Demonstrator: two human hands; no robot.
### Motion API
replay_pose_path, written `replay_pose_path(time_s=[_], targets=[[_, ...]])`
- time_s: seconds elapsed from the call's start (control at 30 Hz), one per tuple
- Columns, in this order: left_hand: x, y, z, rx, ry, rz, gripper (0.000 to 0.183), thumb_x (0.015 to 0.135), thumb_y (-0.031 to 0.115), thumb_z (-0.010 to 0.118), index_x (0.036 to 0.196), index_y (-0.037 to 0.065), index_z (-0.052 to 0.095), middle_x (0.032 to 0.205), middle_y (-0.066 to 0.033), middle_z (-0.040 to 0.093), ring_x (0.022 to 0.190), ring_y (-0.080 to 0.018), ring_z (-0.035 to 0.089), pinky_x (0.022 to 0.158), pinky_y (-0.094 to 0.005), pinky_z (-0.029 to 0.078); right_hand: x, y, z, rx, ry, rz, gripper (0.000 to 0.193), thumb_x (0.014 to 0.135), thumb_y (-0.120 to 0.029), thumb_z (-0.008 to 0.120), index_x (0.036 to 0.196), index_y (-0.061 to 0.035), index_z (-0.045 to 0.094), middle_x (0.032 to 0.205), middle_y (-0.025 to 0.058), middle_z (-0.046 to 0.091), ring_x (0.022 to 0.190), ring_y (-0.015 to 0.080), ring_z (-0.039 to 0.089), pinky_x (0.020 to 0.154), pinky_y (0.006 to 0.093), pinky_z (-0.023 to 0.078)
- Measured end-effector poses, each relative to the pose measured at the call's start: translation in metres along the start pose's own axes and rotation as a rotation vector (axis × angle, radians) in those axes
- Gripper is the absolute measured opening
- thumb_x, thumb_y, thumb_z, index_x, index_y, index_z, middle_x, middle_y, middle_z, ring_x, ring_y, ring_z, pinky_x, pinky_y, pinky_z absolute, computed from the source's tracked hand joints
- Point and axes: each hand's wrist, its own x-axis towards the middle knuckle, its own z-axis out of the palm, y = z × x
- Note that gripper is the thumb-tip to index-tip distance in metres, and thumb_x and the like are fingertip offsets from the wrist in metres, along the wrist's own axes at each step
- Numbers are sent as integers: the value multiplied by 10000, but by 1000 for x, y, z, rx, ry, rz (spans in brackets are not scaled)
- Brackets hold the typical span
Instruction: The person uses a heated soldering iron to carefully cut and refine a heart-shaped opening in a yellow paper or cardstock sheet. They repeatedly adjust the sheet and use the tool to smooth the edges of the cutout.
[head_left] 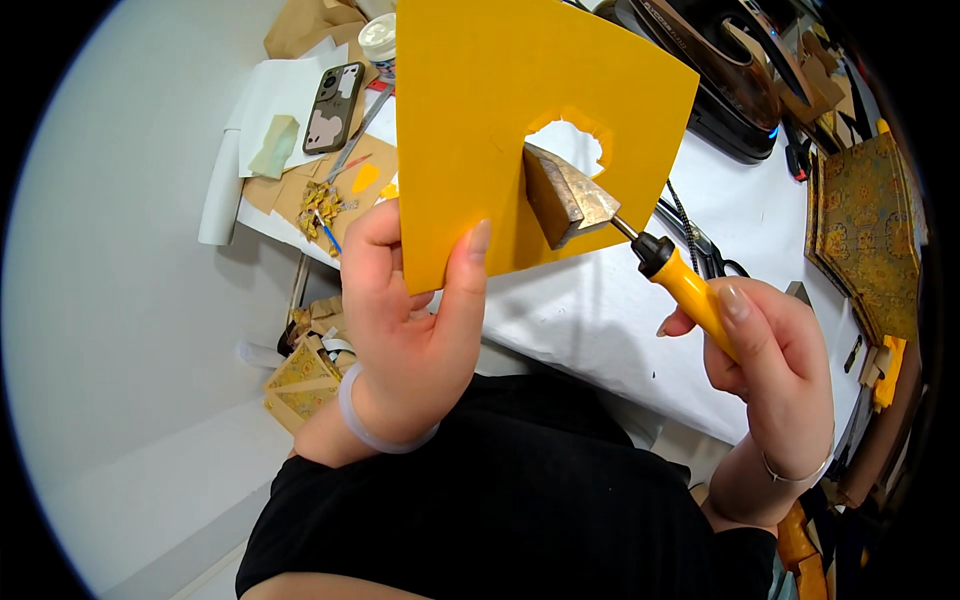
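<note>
Above my black clothing (480,490), my left hand (410,310) pinches a yellow board (460,120) near its lower corner, thumb on the near face and fingers behind, while my right hand (775,360) is curled round a yellow-handled tool (655,254), its wedge-shaped metal head at the board's ragged hole, though I cannot tell whether they touch. Both are raised over a white-covered table (640,370), where scissors (708,256) lie beyond the tool and crumpled scraps (318,210) to the left. Farther out are a phone (333,108), a dark iron (710,70) and a pale wall (150,200).
</note>
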Motion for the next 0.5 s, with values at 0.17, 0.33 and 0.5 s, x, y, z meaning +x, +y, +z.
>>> replay_pose_path(time_s=[0.17, 0.33, 0.5], targets=[[1, 7, 1, -112, 4, -96, 267, 1066, -9, 675, 1277, -25, 511, 1168, -105, 666, 981, -95, 659, 826, -226, 535, 10, 3, -2, 4, -10, 65, 504, 1186, -323, 435, 1066, 55, 746, 592, -78, 404, 514, 21, 259, 515, 242, 224], [9, 0, -7, -188, 129, -298, 241, 1100, 22, 631, 1299, -28, 505, 1237, -137, 678, 1115, -185, 714, 903, -356, 668, 7, -6, -16, 26, -39, 111, 439, 1178, -272, 488, 1156, 54, 781, 670, -58, 477, 584, 35, 346, 567, 227, 299], [-1, -49, -46, 138, 214, 53, 145, 1070, -43, 654, 1178, -36, 557, 1236, -129, 683, 1112, -197, 720, 972, -379, 638, -2, 8, -46, -19, -64, -19, 430, 1180, -267, 482, 1148, 69, 750, 652, -57, 479, 550, 26, 333, 525, 225, 264]])
